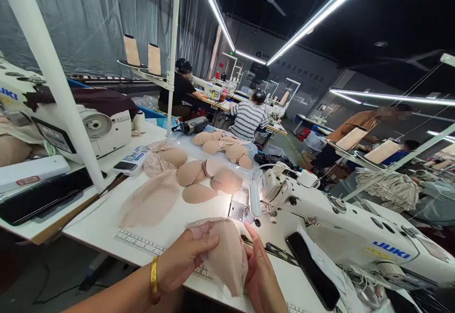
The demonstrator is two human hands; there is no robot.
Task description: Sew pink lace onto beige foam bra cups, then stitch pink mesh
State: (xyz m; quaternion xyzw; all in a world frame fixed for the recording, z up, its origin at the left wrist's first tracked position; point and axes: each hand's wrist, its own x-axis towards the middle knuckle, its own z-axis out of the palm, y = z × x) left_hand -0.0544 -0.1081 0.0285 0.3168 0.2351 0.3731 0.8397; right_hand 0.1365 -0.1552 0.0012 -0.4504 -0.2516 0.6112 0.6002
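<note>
A beige bra cup (225, 254) with sheer fabric along its edge is held up in front of me, just above the table's front edge. My left hand (186, 256), with a yellow band at the wrist, pinches its left side between thumb and fingers. At its right side is my right hand (262, 268), index finger stretched up and the other fingers behind the fabric. Beyond my hands stands a white sewing machine (302, 199), its lamp lit over the needle plate (240, 211). Loose beige foam cups (199, 193) lie on the table past the held one.
A black phone (313, 270) and dark scissors (280, 252) lie right of my hands. Sheer beige fabric (149, 199) spreads at the left over the white table (95, 223). A slanted white pole (60, 67) rises at the left. Other people sit or stand farther back.
</note>
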